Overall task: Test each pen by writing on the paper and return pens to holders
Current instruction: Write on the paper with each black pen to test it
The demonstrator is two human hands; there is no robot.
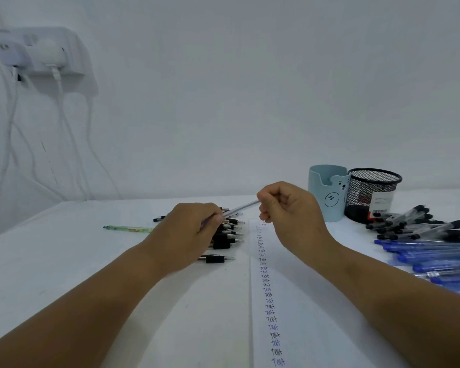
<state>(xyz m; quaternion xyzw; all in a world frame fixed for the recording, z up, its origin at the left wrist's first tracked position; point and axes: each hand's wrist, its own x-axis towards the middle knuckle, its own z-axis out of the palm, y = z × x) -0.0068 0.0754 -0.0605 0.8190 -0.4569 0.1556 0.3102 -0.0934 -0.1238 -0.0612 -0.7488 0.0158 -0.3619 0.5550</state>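
Pinching one pen [241, 207] between left hand [190, 232] and right hand [290, 208], both raised

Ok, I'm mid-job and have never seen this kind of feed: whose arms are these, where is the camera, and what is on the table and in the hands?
There is no machine here. The one picture comes from a wide-angle camera worn on a person's head, looking forward and down, so the two bare arms are that person's own. The left hand and the right hand each pinch one end of a slim pale pen, held above the white table. Below lies a strip of paper with a column of the handwritten word "Test". Black pens lie partly hidden behind the left hand, and a green pen lies alone further left. At the right are a pile of black-capped pens and a pile of blue pens. Behind them stand a light blue holder and a black mesh holder.
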